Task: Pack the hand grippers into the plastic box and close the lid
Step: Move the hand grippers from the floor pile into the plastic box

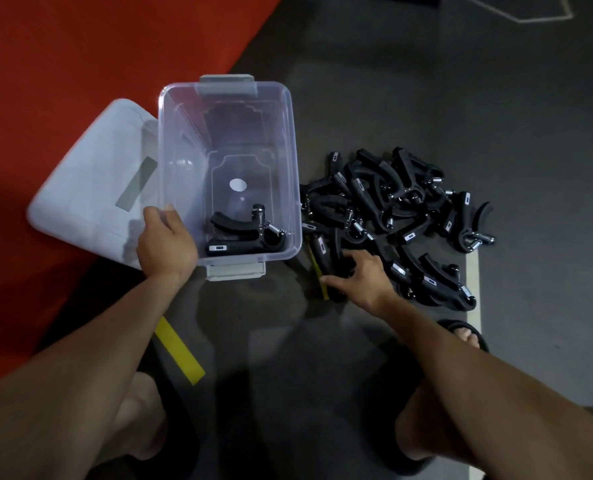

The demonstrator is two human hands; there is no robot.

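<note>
Floor (pixel 374 98) of dark matting carries everything, with a red mat (pixel 80 64) along its left side. Box (pixel 290 140), clear plastic, stands open in the middle; its lid (pixel 91 181) lies off beside it on the left, partly on the red mat, so closing is not yet done. Heap (pixel 392 209) of black hand grippers sprawls on the floor just right of the box, many of them tangled together. Only one gripper (pixel 246 233) shows inside the box, at the near end, so packing looks barely begun and nearly the whole heap is left. Left hand (pixel 165 244) rests on the box's near left rim, fingers lightly curled over the edge. Right hand (pixel 361 278) reaches into the near edge of the heap, fingers curling round a gripper there, not yet lifted.
</note>
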